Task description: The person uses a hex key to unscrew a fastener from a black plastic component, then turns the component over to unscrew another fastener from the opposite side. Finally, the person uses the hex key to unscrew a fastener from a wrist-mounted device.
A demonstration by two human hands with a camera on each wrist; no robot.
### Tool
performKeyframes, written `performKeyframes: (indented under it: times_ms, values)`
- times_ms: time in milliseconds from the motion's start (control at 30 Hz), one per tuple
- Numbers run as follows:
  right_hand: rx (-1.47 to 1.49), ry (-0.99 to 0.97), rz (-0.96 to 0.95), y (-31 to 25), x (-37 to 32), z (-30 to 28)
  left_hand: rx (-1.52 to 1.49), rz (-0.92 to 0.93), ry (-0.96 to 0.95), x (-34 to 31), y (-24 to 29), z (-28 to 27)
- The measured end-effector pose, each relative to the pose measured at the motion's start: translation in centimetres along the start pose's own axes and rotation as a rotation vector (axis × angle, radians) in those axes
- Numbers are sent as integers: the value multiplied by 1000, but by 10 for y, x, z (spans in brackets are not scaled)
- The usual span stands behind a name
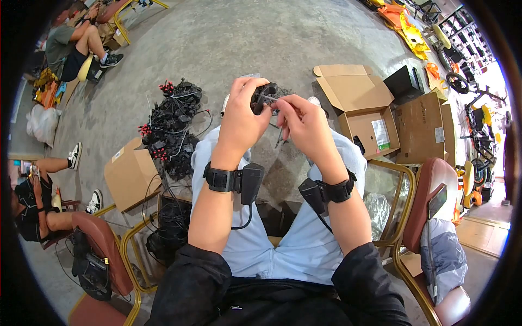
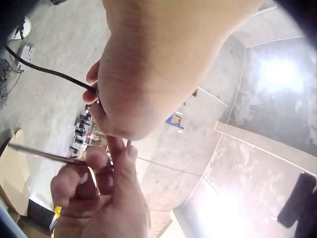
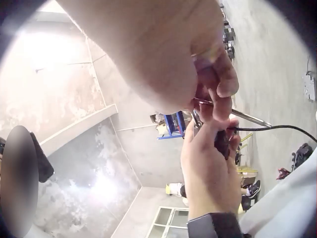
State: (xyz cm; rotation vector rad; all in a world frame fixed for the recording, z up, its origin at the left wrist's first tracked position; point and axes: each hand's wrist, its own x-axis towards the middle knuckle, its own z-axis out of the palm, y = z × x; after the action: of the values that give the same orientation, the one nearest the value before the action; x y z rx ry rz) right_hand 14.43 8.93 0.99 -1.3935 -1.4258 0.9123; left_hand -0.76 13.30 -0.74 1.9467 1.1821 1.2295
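Observation:
Between the raised knees, my left hand (image 1: 242, 117) grips a small black rounded part (image 1: 263, 96), largely covered by the fingers. A black cable (image 2: 49, 70) runs from that hand in the left wrist view. My right hand (image 1: 305, 120) is right beside it, fingers curled round a slim shiny metal tool (image 3: 251, 118). The tool's long straight end sticks out past the fingers, and a curved bright metal piece shows among them in the left wrist view. The right fingertips pinch close against the black part, where the hands hide the contact.
A pile of black parts with cables and red tips (image 1: 174, 127) lies on the floor to the left, near a cardboard flap (image 1: 130, 174). At right stand an opened carton (image 1: 370, 130) and red-seated chairs (image 1: 432, 206). Two people sit at far left.

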Motion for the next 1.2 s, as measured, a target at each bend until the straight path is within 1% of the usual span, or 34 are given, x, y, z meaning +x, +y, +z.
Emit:
performKeyframes:
  times_ms: [67,100,167,200,267,300,367,400,467,500,567,600,667,700,767,800,867,900,967,1000,1067,1100,1167,1200]
  values:
    - [231,-108,320,-12,0,-6,-8,-26,1,0,0,1]
    - [230,-109,320,-11,0,-6,-8,-27,1,0,0,1]
    - [159,-56,207,-6,1,-5,-1,-29,2,0,1,0]
    - [159,-56,208,-3,1,-4,-1,-31,2,0,1,0]
    - [-1,43,20,1,0,0,-8,-4,-9,0,2,0]
    - [0,43,21,1,0,-1,-8,-4,-10,1,2,-1]
    - [-152,91,-182,0,0,-2,-27,3,-21,1,1,-1]
    - [-152,90,-182,2,1,-2,-27,3,-21,1,1,-1]
    - [-224,157,-351,8,2,0,-23,-13,-22,0,1,-1]
    - [-224,156,-351,9,2,1,-23,-14,-21,0,1,-1]
    - [-165,109,-239,11,2,2,-4,-13,-20,0,2,-1]
    - [-165,109,-238,5,2,-1,-4,-13,-21,0,2,-1]
    - [233,-123,339,-14,1,-10,10,-26,-19,0,2,0]
    - [232,-123,339,-13,1,-10,9,-26,-18,0,2,0]
    - [203,-94,273,-10,2,-10,-1,-13,-3,1,1,0]
    - [204,-94,273,-8,1,-8,-1,-13,-3,0,1,-1]
    - [182,-39,171,-3,1,-3,-9,-14,-20,0,1,-1]
    - [182,-38,171,2,1,-2,-9,-14,-20,0,1,-1]
    - [-14,63,-113,10,3,0,-11,-11,-14,0,1,0]
    - [-13,62,-112,9,3,0,-11,-11,-14,0,1,-1]
    - [-129,106,-241,5,2,-1,-14,-22,-23,0,4,-1]
    - [-129,105,-241,6,2,0,-14,-22,-22,0,3,-2]
    - [-25,36,-80,8,2,0,-17,-25,-27,0,3,-1]
    - [-25,36,-80,1,2,-3,-17,-25,-27,0,3,-1]
